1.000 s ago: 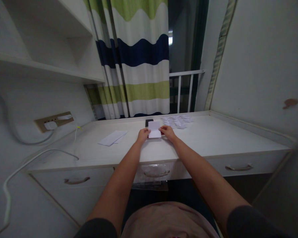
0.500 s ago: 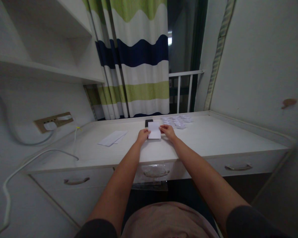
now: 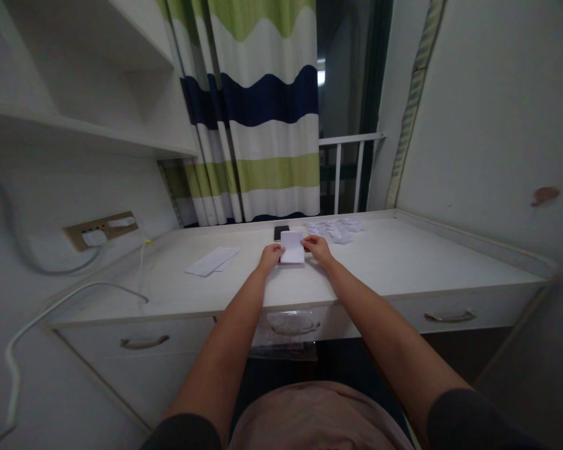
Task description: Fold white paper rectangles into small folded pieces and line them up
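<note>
Both my hands hold a small white folded paper (image 3: 292, 246) above the white desk (image 3: 394, 262). My left hand (image 3: 270, 256) pinches its left edge with closed fingers. My right hand (image 3: 317, 249) grips its right edge, fingers curled. A dark phone (image 3: 281, 232) lies just behind the paper. A heap of small folded white papers (image 3: 336, 229) sits to the right of it. Flat white sheets (image 3: 213, 259) lie on the desk to the left.
A striped curtain (image 3: 263, 112) hangs behind the desk beside a white railing (image 3: 351, 140). A wall socket (image 3: 101, 229) with a white cable (image 3: 51, 306) is at the left, with shelves above. Drawers with handles (image 3: 449, 317) run under the desk front.
The paper has dropped very slightly between my hands; both hands stay in place on its edges.
</note>
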Tool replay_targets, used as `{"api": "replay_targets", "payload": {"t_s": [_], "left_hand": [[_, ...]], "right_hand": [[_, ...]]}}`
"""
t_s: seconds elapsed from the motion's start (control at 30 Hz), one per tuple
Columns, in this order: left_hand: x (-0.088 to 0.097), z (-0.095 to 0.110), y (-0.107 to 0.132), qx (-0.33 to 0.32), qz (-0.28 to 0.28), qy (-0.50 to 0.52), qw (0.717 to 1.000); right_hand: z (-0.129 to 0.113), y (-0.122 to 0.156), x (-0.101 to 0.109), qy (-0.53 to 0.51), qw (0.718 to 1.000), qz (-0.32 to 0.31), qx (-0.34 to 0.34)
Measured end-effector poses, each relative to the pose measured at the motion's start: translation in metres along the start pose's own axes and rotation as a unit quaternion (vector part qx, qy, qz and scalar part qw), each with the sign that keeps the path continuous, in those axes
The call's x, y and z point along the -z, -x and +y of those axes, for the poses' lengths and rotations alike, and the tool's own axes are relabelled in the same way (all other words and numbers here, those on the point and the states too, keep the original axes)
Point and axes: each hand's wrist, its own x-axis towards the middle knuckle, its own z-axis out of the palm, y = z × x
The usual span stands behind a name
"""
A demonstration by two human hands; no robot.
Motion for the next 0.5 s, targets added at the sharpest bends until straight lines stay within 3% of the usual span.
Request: {"api": "replay_targets", "payload": {"t_s": [0.5], "left_hand": [[0.0003,0.0037,0.0029,0.015,-0.007,-0.025,1.0]], "right_hand": [[-0.0044,0.0018,-0.001,0.007,1.0,0.01,0.001]]}}
